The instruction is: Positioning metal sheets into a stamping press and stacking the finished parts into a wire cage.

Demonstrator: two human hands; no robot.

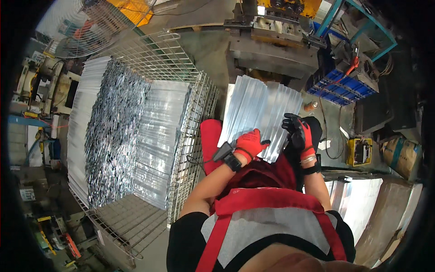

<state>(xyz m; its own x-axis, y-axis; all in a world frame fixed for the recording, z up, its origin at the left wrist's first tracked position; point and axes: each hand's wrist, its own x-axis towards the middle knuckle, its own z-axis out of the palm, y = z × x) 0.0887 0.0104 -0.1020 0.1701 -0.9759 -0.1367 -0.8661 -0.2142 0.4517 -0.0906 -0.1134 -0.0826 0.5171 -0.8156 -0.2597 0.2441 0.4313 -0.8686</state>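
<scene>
A pile of thin, silvery metal strips (244, 104) lies in front of me, over my lap, in two side-by-side bundles. My left hand (250, 144), in a red glove, rests on the near end of the pile with its fingers stretched toward the right. Close to the pile's right edge is my right hand (299, 131), in a red and black glove. Its fingers are loosely bent and apart, and I see nothing held in them. A dark strap device sits on each wrist.
To my left stands a wire mesh basket (192, 145) packed with many more metal strips (158, 122). A large fan (86, 27) is beyond it. Ahead is a heavy press machine (272, 52); a blue crate (337, 86) stands to its right. Flat sheets (362, 195) lie at my right.
</scene>
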